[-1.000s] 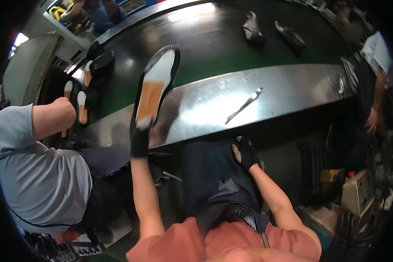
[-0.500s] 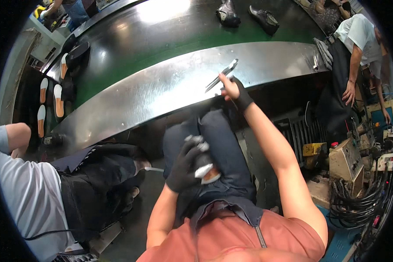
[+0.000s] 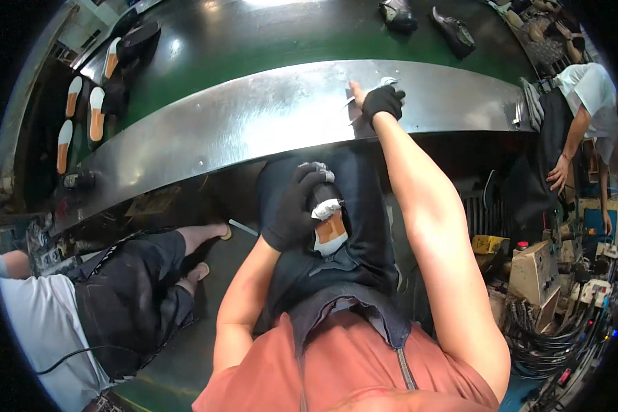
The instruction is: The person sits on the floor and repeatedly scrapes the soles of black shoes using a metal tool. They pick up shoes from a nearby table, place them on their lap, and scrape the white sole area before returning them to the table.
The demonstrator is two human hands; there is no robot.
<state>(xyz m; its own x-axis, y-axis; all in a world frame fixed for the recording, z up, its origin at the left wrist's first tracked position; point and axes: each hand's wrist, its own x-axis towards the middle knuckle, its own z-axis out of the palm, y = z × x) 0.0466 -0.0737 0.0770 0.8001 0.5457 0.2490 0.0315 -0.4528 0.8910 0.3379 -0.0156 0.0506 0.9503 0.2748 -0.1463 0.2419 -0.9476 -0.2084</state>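
Observation:
My left hand, in a black glove with pale fingertips, is closed round a dark shoe above my lap. Its tan and white underside faces up, with a crumpled whitish strip across it; my fingers hide the far end. Over the metal ledge, my right hand wears a black fingerless glove. Its fingers are curled over slim metal pincers, whose ends show on either side of the hand. The thumb side points away to the left.
Beyond the ledge runs a dark green conveyor belt. Two dark shoes stand on it at far right, and several upturned shoes at left. One person sits at left, another stands at right beside a control box and cables.
My right hand has reached farther over the ledge with the pincers, turning palm down. My left hand and the shoe are farther up my lap, with more underside showing. The view has shifted.

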